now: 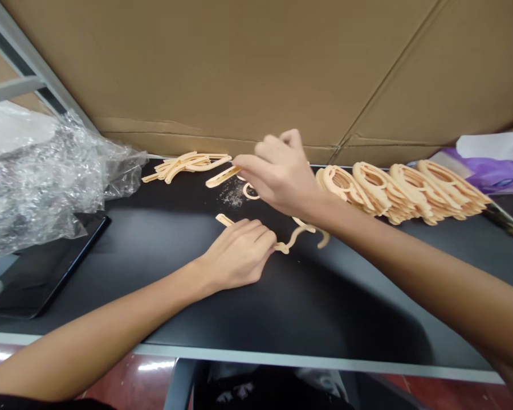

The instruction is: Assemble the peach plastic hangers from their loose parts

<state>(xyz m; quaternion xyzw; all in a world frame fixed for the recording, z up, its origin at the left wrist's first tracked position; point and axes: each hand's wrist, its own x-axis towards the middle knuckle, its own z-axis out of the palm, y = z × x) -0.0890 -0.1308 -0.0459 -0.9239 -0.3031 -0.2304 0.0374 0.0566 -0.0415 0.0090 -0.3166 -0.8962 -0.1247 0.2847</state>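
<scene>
Left hand (238, 254) closing over peach plastic strip (224, 220), pressing it against black bench (303, 302) to steady it; right hand (279, 173) pinching second strip (222, 176) at centre; moulded ring stacks (402, 191) lying overlapped upper right.

A workshop bench (346, 307) lined with moulded plastic pieces (402, 191).
</scene>
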